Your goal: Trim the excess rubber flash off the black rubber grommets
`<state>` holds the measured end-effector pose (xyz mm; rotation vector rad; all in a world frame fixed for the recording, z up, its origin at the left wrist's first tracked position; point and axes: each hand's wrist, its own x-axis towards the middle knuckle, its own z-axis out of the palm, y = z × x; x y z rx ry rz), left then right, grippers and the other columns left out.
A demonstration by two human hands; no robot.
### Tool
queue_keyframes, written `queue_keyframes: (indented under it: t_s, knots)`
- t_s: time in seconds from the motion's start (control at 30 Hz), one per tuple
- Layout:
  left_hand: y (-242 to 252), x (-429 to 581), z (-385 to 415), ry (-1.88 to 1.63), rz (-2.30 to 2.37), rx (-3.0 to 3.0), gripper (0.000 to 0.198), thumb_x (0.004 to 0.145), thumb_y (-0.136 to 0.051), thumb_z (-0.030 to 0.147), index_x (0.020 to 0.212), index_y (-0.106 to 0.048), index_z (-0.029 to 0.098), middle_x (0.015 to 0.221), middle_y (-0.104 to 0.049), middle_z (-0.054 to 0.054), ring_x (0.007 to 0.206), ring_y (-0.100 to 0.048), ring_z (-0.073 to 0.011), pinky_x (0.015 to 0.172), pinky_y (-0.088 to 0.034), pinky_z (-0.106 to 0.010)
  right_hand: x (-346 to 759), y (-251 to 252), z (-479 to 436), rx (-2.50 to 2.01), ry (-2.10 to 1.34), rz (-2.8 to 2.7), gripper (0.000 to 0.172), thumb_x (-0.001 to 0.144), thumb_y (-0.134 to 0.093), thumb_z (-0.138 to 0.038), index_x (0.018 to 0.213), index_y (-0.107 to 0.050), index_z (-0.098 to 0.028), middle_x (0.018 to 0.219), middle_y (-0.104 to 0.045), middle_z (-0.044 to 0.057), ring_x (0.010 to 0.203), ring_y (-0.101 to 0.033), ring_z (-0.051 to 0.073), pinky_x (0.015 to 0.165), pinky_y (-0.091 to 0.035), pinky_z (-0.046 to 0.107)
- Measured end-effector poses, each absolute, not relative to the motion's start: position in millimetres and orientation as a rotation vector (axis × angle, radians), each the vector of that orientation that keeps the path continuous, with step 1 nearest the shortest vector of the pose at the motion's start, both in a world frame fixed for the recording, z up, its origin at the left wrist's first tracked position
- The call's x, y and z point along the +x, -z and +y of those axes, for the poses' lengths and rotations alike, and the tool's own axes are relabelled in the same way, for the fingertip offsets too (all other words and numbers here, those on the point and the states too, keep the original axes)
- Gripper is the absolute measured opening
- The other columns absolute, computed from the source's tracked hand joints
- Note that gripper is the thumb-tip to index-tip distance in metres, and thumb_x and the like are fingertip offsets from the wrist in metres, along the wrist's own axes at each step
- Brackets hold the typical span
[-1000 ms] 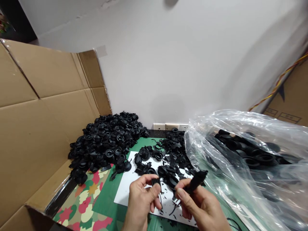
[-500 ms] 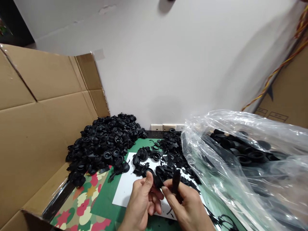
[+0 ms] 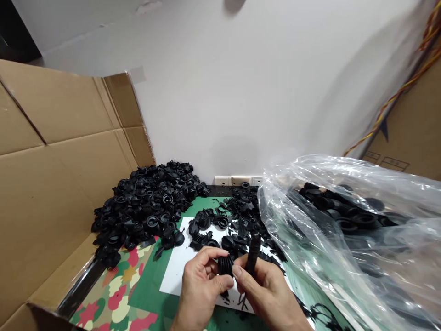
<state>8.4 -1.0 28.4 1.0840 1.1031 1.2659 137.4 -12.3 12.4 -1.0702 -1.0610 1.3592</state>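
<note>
Between the thumb and fingers of my left hand point(image 3: 201, 285) is a ribbed black rubber bellows point(image 3: 225, 265), held over a white sheet point(image 3: 172, 276). My right hand point(image 3: 270, 289) is closed around a dark, rough-handled tool point(image 3: 254, 250) whose handle points upward; its working end is hidden. The right thumb and fingertip meet the right side of the bellows. Just beyond the hands lie more black ribbed pieces point(image 3: 203, 219) and a heap of black scraps point(image 3: 243, 207). Some thin trimmings point(image 3: 242, 301) lie below the hands.
A large heap of untrimmed-looking black pieces point(image 3: 148, 202) rests against a cardboard box point(image 3: 76, 174) on the left. At the right, a clear plastic bag point(image 3: 310, 257) holds smoother black rubber pieces point(image 3: 358, 216). Wall sockets point(image 3: 241, 181) sit behind the green mat point(image 3: 148, 280).
My left fingers have shifted from below the bellows to its top, with the thumb now in front. The bellows has turned more upright. More thin trimmings show below the hands.
</note>
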Motion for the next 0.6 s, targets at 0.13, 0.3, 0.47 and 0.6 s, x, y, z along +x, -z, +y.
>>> queue_keyframes:
  t_s: [0.13, 0.3, 0.47, 0.6]
  knots:
    - [-25.2, 8.0, -0.3, -1.233, 1.037, 0.835, 0.027, 0.052, -0.081, 0.016, 0.077, -0.072, 0.012, 0.052, -0.064, -0.001, 0.044, -0.053, -0.0104, 0.04, -0.036, -0.017, 135.1, -10.6, -13.2, -1.053, -1.422, -0.958, 0.041, 0.069, -0.066, -0.055, 0.065, -0.056, -0.016, 0.049, -0.039, -0.007, 0.039, -0.025, 0.005, 0.035, -0.015, 0.018]
    - [-20.6, 8.7, 0.8, -1.283, 1.014, 0.777, 0.028, 0.05, -0.084, 0.02, 0.074, -0.071, 0.012, 0.047, -0.064, 0.0, 0.039, -0.052, -0.0086, 0.041, -0.039, -0.017, 131.5, -10.4, -13.5, -1.017, -1.495, -0.86, 0.043, 0.065, -0.07, -0.056, 0.062, -0.057, -0.016, 0.047, -0.039, -0.008, 0.036, -0.024, 0.004, 0.033, -0.014, 0.018]
    - [-17.6, 7.6, 3.0, -1.274, 1.051, 0.804, 0.024, 0.053, -0.084, 0.023, 0.07, -0.07, 0.014, 0.038, -0.059, 0.002, 0.037, -0.052, -0.0086, 0.04, -0.037, -0.016, 128.5, -14.0, -12.4, -1.003, -1.511, -0.834, 0.044, 0.062, -0.071, -0.058, 0.062, -0.057, -0.017, 0.047, -0.04, -0.008, 0.035, -0.026, 0.004, 0.033, -0.016, 0.018]
    - [-15.8, 7.9, 3.9, -1.278, 1.064, 0.822, 0.021, 0.055, -0.083, 0.024, 0.068, -0.07, 0.014, 0.039, -0.058, 0.002, 0.037, -0.051, -0.0085, 0.039, -0.035, -0.016, 126.7, -16.4, -12.5, -0.999, -1.505, -0.829, 0.045, 0.061, -0.072, -0.059, 0.062, -0.057, -0.017, 0.046, -0.041, -0.008, 0.035, -0.027, 0.005, 0.033, -0.019, 0.018]
